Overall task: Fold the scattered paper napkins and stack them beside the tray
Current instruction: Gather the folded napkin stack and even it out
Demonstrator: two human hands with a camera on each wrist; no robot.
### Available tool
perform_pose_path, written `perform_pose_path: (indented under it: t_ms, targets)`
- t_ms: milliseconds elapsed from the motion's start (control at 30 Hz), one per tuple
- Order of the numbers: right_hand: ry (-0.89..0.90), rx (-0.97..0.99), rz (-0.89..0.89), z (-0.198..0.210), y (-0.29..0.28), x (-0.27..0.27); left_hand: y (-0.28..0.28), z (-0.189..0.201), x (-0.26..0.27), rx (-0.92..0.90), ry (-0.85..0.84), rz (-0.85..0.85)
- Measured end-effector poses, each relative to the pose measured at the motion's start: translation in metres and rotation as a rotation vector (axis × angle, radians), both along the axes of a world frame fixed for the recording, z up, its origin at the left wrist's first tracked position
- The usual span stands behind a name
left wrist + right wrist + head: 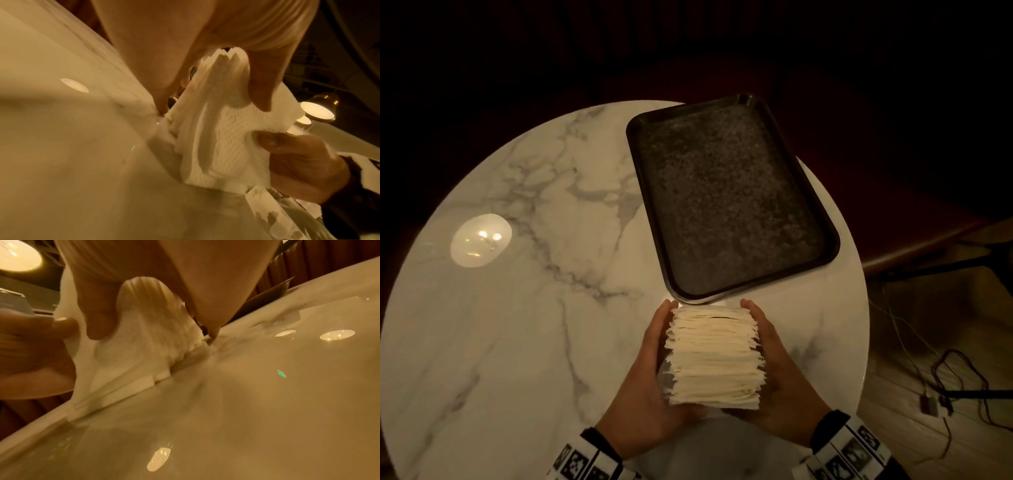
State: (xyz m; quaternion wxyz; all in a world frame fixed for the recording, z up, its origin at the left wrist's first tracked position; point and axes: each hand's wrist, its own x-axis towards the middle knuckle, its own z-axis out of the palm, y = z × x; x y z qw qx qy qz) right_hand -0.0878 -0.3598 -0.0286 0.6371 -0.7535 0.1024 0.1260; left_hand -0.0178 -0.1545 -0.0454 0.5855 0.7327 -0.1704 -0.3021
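Marble table [517, 192] carries a dark tray [650, 192] at its far right. Just nearer than the tray's near rim, the napkin stack [714, 356] stands between the hands, sheet edges running left to right. Left hand [650, 387] and right hand [777, 370] clamp opposite sides, thumbs curled over, equally near; the stack's base meets the table.

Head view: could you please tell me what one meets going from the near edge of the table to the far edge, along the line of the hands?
Wrist bands → left hand and right hand gripping the napkin stack between them → tray → far edge of the table.
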Motion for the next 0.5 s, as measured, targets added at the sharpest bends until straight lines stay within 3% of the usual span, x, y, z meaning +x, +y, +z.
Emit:
perform_pose_path:
  t_ms: [200, 333, 433, 500]
  targets:
    - [-0.040, 0.032, -0.091, 0.006, 0.005, 0.004, -0.008, -0.002, 0.011, 0.054, -0.094, -0.147]
    - [-0.094, 0.087, -0.175, 0.013, 0.008, 0.001, -0.013, 0.020, 0.013, 0.080, -0.220, -0.075]
    - [-0.098, 0.261, -0.293, 0.022, 0.004, -0.002, -0.012, 0.048, 0.014, 0.012, -0.320, 0.019]
    - [-0.111, 0.314, -0.281, 0.023, 0.000, -0.001, -0.011, 0.056, 0.016, -0.003, -0.351, -0.013]
